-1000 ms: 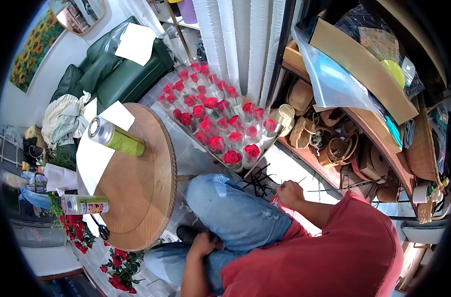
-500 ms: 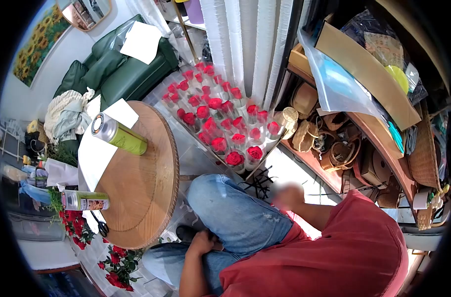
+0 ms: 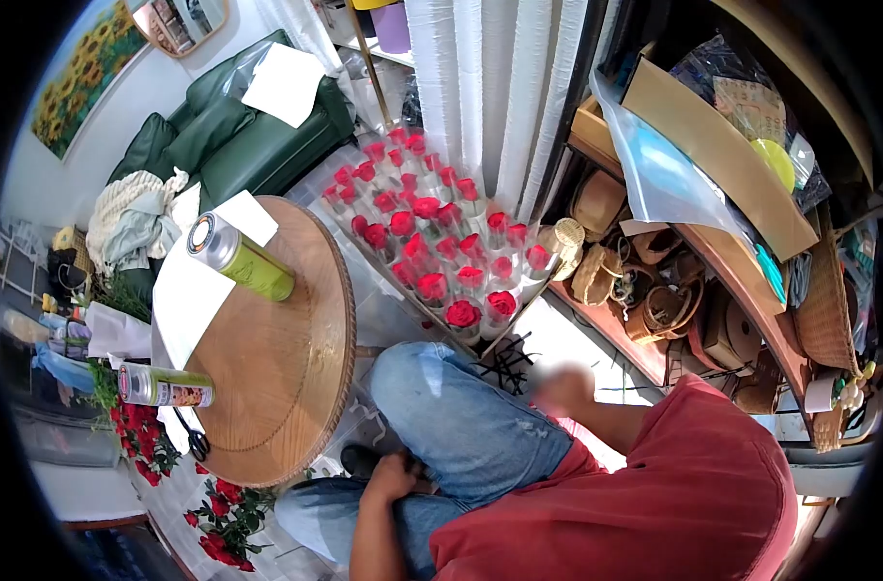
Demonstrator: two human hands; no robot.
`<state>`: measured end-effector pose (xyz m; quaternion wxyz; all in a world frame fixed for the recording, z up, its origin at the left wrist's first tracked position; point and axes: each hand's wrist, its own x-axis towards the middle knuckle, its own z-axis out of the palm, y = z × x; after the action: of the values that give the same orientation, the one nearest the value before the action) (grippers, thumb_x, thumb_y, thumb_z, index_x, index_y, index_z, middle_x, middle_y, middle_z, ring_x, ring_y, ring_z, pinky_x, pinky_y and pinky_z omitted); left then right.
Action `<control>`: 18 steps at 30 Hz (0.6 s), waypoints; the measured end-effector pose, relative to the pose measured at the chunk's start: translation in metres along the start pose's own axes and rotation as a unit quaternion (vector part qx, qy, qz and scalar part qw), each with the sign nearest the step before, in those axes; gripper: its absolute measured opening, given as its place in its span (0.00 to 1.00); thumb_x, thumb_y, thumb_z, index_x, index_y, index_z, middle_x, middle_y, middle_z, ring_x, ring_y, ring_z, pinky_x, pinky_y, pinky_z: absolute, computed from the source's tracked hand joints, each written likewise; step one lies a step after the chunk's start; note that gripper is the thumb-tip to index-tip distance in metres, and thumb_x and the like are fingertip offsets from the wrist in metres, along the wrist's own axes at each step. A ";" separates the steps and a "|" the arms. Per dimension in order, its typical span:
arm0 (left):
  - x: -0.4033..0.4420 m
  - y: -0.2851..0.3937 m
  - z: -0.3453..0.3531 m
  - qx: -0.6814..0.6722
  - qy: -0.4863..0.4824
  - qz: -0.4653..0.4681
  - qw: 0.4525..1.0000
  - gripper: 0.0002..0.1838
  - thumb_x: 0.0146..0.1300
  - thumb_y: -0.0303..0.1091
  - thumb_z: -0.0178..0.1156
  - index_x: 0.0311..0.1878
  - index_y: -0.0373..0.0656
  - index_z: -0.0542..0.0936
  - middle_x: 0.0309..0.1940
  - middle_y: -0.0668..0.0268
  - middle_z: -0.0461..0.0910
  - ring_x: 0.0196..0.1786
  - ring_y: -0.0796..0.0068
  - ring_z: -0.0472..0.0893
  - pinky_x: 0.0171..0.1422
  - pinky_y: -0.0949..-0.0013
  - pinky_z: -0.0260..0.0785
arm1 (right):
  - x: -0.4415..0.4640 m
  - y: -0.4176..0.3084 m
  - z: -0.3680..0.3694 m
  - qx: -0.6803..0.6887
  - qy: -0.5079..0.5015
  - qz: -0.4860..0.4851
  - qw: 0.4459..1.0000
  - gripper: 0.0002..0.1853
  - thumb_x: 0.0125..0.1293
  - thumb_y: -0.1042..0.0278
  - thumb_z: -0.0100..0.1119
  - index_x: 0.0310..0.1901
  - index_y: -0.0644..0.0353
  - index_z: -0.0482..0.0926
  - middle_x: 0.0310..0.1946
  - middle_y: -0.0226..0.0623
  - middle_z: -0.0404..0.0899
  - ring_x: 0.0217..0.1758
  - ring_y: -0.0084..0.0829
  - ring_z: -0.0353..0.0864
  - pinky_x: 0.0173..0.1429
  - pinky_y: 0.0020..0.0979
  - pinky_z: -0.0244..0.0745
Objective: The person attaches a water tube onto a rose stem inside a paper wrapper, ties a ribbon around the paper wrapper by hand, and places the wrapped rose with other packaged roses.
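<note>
My left hand rests between my jeans-clad legs, close to the inner thigh. Its fingers are curled; whatever they may hold is hidden. Out beyond my right thigh is my right hand, partly covered by a blurred patch, so its fingers cannot be read. Thin black strips lie on the floor near that hand. Many red roses, each in a clear sleeve, stand in a box on the floor ahead of my knee.
A round wooden table carries two spray cans, white paper and scissors. Loose roses lie below it. A green sofa stands behind. Wicker baskets fill a shelf at right.
The view has shifted slightly, so the surroundings sit a few pixels differently. Both hands stay in nearly the same places.
</note>
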<state>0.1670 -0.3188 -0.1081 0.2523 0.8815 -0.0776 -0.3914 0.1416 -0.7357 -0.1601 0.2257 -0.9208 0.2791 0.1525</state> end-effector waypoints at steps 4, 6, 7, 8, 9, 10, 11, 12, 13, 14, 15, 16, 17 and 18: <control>-0.003 0.006 -0.003 -0.008 0.024 0.009 1.000 0.21 0.64 0.38 0.66 0.55 0.33 0.83 0.51 0.42 0.85 0.58 0.41 0.82 0.62 0.50 0.75 | 0.002 0.003 0.004 0.003 0.014 -0.007 1.000 0.22 0.64 0.51 0.54 0.38 0.65 0.87 0.40 0.54 0.86 0.49 0.54 0.84 0.59 0.48 0.78; -0.004 0.004 -0.004 0.010 0.019 0.027 0.999 0.22 0.65 0.40 0.66 0.54 0.32 0.81 0.48 0.41 0.85 0.57 0.40 0.83 0.62 0.50 0.75 | 0.033 0.054 0.072 -0.039 0.003 -0.049 0.998 0.22 0.64 0.51 0.54 0.38 0.64 0.87 0.41 0.54 0.86 0.49 0.54 0.84 0.59 0.48 0.78; -0.003 0.004 -0.003 0.010 0.019 0.027 0.999 0.22 0.65 0.40 0.66 0.54 0.32 0.81 0.48 0.41 0.85 0.57 0.40 0.83 0.62 0.50 0.75 | 0.040 0.068 0.087 -0.060 -0.003 -0.069 0.996 0.22 0.64 0.51 0.54 0.38 0.64 0.87 0.41 0.54 0.86 0.49 0.54 0.84 0.59 0.48 0.78; -0.002 0.002 -0.002 0.001 0.022 0.028 0.999 0.22 0.65 0.40 0.66 0.54 0.31 0.81 0.48 0.41 0.85 0.56 0.40 0.83 0.62 0.50 0.75 | 0.047 0.080 0.101 -0.081 -0.008 -0.090 0.993 0.22 0.64 0.51 0.54 0.38 0.64 0.87 0.41 0.54 0.86 0.49 0.54 0.84 0.59 0.48 0.78; -0.001 0.001 0.000 -0.008 0.026 0.029 0.999 0.22 0.65 0.40 0.66 0.54 0.31 0.81 0.48 0.41 0.85 0.56 0.40 0.83 0.62 0.50 0.75 | 0.049 0.083 0.105 -0.070 -0.007 -0.094 0.993 0.22 0.64 0.51 0.53 0.38 0.64 0.87 0.41 0.53 0.86 0.49 0.54 0.84 0.59 0.48 0.78; -0.001 -0.001 0.001 -0.009 0.026 0.029 0.999 0.22 0.65 0.40 0.66 0.54 0.31 0.81 0.48 0.41 0.85 0.56 0.40 0.83 0.62 0.50 0.75 | 0.044 0.076 0.096 -0.064 -0.006 -0.096 0.993 0.23 0.64 0.51 0.53 0.38 0.64 0.87 0.41 0.53 0.86 0.49 0.54 0.84 0.59 0.48 0.78; 0.000 -0.003 0.001 -0.010 0.029 0.037 0.999 0.22 0.65 0.40 0.65 0.54 0.31 0.80 0.48 0.40 0.85 0.56 0.40 0.83 0.61 0.50 0.75 | 0.040 0.069 0.086 -0.059 -0.006 -0.098 0.993 0.23 0.64 0.50 0.53 0.38 0.64 0.87 0.41 0.53 0.86 0.50 0.53 0.84 0.59 0.48 0.78; 0.001 -0.004 0.002 -0.012 0.032 0.046 0.998 0.23 0.65 0.41 0.65 0.54 0.31 0.80 0.48 0.40 0.85 0.56 0.40 0.83 0.61 0.50 0.75 | 0.016 0.027 0.035 -0.027 0.005 -0.049 0.998 0.23 0.64 0.50 0.53 0.39 0.64 0.87 0.41 0.53 0.86 0.50 0.53 0.84 0.60 0.48 0.78; 0.001 -0.004 0.002 -0.012 0.032 0.046 0.998 0.23 0.65 0.41 0.65 0.54 0.31 0.80 0.48 0.40 0.85 0.56 0.40 0.83 0.61 0.50 0.75 | 0.003 0.004 0.008 0.004 0.015 0.000 1.000 0.23 0.64 0.50 0.53 0.39 0.63 0.87 0.42 0.52 0.86 0.50 0.53 0.84 0.60 0.48 0.78; 0.001 -0.003 0.002 -0.012 0.030 0.040 0.999 0.22 0.65 0.41 0.65 0.55 0.31 0.80 0.48 0.40 0.85 0.56 0.40 0.83 0.61 0.50 0.75 | 0.003 0.004 0.008 0.003 0.015 0.000 1.000 0.23 0.64 0.50 0.53 0.39 0.63 0.87 0.42 0.52 0.86 0.50 0.53 0.84 0.60 0.48 0.78; 0.001 -0.003 0.001 -0.012 0.028 0.033 0.999 0.22 0.66 0.41 0.64 0.55 0.31 0.80 0.49 0.40 0.85 0.56 0.40 0.83 0.61 0.49 0.75 | 0.003 0.005 0.008 0.001 0.013 -0.003 1.000 0.23 0.65 0.50 0.53 0.39 0.63 0.87 0.42 0.52 0.86 0.50 0.53 0.84 0.60 0.48 0.77; 0.001 -0.002 0.001 -0.013 0.028 0.033 0.999 0.22 0.66 0.41 0.64 0.55 0.31 0.80 0.49 0.40 0.85 0.56 0.40 0.83 0.61 0.49 0.75 | 0.003 0.005 0.008 -0.002 0.012 -0.005 1.000 0.23 0.65 0.50 0.53 0.39 0.63 0.87 0.42 0.52 0.86 0.50 0.52 0.84 0.60 0.47 0.77; 0.000 -0.001 0.000 -0.010 0.028 0.036 0.999 0.23 0.66 0.41 0.64 0.56 0.31 0.79 0.49 0.40 0.85 0.56 0.40 0.83 0.61 0.49 0.75 | 0.003 0.005 0.009 -0.002 0.012 -0.005 1.000 0.23 0.65 0.50 0.53 0.39 0.63 0.87 0.42 0.52 0.86 0.50 0.52 0.84 0.60 0.47 0.77; 0.000 0.000 0.000 -0.006 0.029 0.038 0.999 0.23 0.66 0.41 0.64 0.56 0.31 0.79 0.49 0.40 0.85 0.56 0.39 0.83 0.61 0.49 0.75 | 0.004 0.005 0.009 -0.005 0.011 -0.006 1.000 0.23 0.65 0.50 0.53 0.39 0.63 0.87 0.42 0.51 0.86 0.51 0.52 0.84 0.60 0.47 0.77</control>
<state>0.1672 -0.3185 -0.1079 0.2747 0.8872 -0.1015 -0.3564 0.1399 -0.7367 -0.1711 0.2190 -0.9252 0.2752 0.1425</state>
